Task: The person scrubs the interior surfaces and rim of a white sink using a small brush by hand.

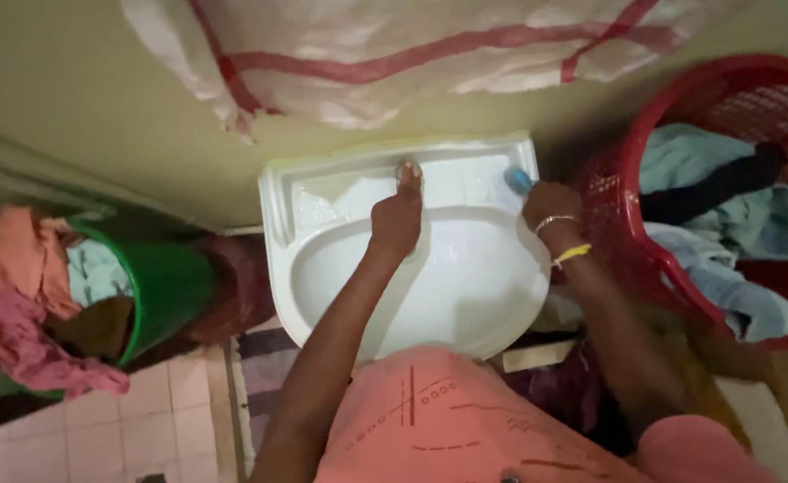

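Observation:
A white wash basin (465, 295) stands against the wall in front of me. My left hand (397, 219) is closed around the tap (409, 170) at the back middle of the basin. My right hand (550, 204) rests on the basin's back right corner and holds a small blue object (518, 180), partly hidden by the fingers. Two bracelets, one silver and one yellow, circle my right wrist. I wear a pink top.
A red laundry basket (631, 259) with blue and dark clothes stands at the right. A green bucket (166, 291) draped with orange and pink cloths stands at the left. A white sack with red stripes (394, 54) hangs above. Pale floor tiles (143, 420) lie below left.

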